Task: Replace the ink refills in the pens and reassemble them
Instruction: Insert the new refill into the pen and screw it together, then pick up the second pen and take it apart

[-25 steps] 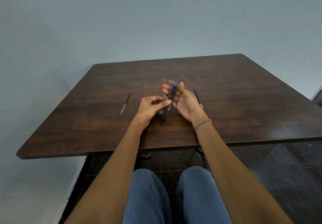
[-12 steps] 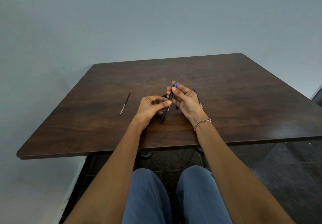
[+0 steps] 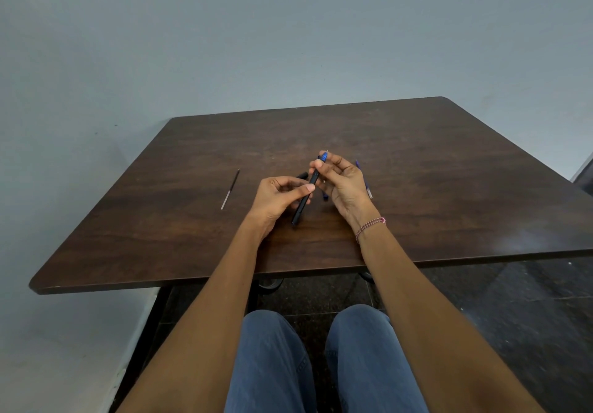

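Note:
A black pen [image 3: 303, 202] with a blue tip section points away from me over the middle of the dark wooden table [image 3: 449, 188]. My left hand [image 3: 282, 197] grips its barrel between thumb and fingers. My right hand [image 3: 341, 181] pinches the blue tip end with thumb and fingertips. A thin refill [image 3: 230, 189], dark at one end and pale at the other, lies on the table to the left. A blue refill [image 3: 364, 179] lies just behind my right hand, partly hidden. A small dark pen part [image 3: 301, 175] shows between my hands.
The table's front edge runs just under my forearms, and my knees in blue jeans are below it. A plain pale wall stands behind the table. Dark floor tiles show at the right.
My right hand has gone from lying flat beneath the pen to closing its fingers around the blue tip end. My left hand has kept its grip on the barrel.

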Available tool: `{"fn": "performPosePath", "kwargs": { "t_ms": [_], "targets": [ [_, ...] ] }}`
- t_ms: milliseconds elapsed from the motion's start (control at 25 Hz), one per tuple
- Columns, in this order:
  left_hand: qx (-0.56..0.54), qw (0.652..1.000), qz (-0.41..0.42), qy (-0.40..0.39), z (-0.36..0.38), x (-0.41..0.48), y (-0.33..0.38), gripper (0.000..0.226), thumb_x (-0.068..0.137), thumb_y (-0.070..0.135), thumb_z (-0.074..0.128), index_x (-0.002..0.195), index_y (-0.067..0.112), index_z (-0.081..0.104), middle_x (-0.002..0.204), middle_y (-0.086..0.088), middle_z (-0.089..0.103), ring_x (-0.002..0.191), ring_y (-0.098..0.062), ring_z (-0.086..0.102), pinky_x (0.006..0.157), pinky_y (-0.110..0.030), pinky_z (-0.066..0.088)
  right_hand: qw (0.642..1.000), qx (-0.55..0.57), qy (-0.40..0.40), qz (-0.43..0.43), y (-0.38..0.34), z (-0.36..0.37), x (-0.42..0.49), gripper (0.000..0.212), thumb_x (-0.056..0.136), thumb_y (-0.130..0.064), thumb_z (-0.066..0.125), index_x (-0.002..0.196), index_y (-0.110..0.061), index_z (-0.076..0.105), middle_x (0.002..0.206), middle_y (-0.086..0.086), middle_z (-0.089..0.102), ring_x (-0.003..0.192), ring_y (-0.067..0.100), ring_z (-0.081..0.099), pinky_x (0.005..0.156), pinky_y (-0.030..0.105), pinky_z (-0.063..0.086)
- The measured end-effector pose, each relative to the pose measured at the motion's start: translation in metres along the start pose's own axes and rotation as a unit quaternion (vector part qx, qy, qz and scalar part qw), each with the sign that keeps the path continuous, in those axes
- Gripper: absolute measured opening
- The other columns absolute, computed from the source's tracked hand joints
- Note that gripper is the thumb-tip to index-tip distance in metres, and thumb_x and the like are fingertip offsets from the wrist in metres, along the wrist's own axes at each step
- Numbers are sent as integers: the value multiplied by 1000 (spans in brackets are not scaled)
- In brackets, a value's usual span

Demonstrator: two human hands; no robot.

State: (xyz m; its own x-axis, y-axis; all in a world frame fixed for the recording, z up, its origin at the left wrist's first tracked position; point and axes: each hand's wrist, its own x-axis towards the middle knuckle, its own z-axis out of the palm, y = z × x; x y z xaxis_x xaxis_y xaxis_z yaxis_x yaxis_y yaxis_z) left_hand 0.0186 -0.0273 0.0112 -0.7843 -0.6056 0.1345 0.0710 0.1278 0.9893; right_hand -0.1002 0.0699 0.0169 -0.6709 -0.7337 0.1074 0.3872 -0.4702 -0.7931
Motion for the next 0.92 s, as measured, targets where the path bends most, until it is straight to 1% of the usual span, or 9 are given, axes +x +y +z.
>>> {"fn": "performPosePath", "kwargs": {
  "t_ms": [120, 200, 320, 440, 520, 640, 720, 800, 920],
  "targets": [
    [-35, 997, 12, 71, 4, 0, -1, 3, 79, 17, 76, 81, 17, 73, 71, 0, 74, 68, -10, 70, 56, -17, 52, 999, 28, 20, -19, 1, -3, 1, 16, 89, -11, 63, 105, -11, 65, 89, 5, 73, 82, 14, 69, 70, 25, 58],
    [-42, 991, 13, 129, 4, 2, -1, 6, 80, 18, 75, 84, 15, 72, 71, 2, 74, 69, -9, 70, 59, -20, 55, 998, 25, 37, -46, 0, -4, 3, 17, 91, -13, 62, 107, -10, 65, 90, 7, 72, 82, 13, 69, 69, 23, 57],
    [-35, 981, 12, 193, 4, 6, -4, 10, 81, 18, 75, 89, 13, 71, 75, 1, 73, 72, -11, 71, 60, -20, 55, 989, -103, 32, -104, 4, 0, 3, 16, 91, -10, 61, 106, -9, 65, 88, 5, 70, 81, 11, 68, 71, 23, 57],
    [-30, 969, 9, 245, 3, 9, -6, 17, 81, 19, 75, 93, 8, 71, 79, -3, 72, 74, -11, 70, 59, -17, 54, 960, -241, 18, -142, 11, 5, 0, 19, 90, -7, 62, 109, -9, 66, 94, 7, 69, 90, 16, 67, 74, 24, 57],
    [-22, 962, 8, 272, 3, 10, -6, 18, 81, 20, 75, 95, 9, 71, 80, 0, 71, 72, -7, 69, 59, -17, 54, 932, -324, 41, -157, 12, 5, 0, 21, 90, -7, 62, 109, -12, 67, 98, 3, 69, 93, 15, 67, 81, 25, 56],
    [-33, 955, 12, 295, 4, 11, -3, 15, 80, 21, 75, 91, 13, 71, 81, 0, 72, 73, -6, 69, 61, -17, 55, 853, -484, 37, -193, 9, 5, 7, 28, 88, -1, 61, 112, -13, 67, 103, -1, 66, 96, 11, 63, 89, 20, 51],
    [-32, 953, 17, 302, 4, 10, -2, 12, 80, 22, 76, 88, 16, 70, 79, 2, 71, 71, -5, 67, 58, -16, 53, 772, -605, -32, -194, 9, 9, 16, 38, 86, 2, 60, 121, -14, 63, 112, 5, 65, 107, 16, 58, 98, 25, 46],
    [-22, 952, 18, 305, 4, 9, -2, 11, 79, 24, 76, 85, 18, 69, 77, 5, 70, 69, -5, 66, 58, -16, 53, 679, -711, -97, -156, 11, 14, 23, 48, 87, -1, 59, 133, -15, 54, 122, 8, 61, 121, 22, 46, 105, 34, 40],
    [-14, 954, 21, 300, 5, 8, -3, 8, 79, 25, 76, 81, 24, 69, 75, 7, 70, 69, -4, 66, 58, -16, 53, 571, -795, -156, -132, 14, 19, 33, 46, 91, -3, 55, 136, -12, 50, 126, 12, 61, 125, 27, 40, 104, 40, 39]
  ]
}}
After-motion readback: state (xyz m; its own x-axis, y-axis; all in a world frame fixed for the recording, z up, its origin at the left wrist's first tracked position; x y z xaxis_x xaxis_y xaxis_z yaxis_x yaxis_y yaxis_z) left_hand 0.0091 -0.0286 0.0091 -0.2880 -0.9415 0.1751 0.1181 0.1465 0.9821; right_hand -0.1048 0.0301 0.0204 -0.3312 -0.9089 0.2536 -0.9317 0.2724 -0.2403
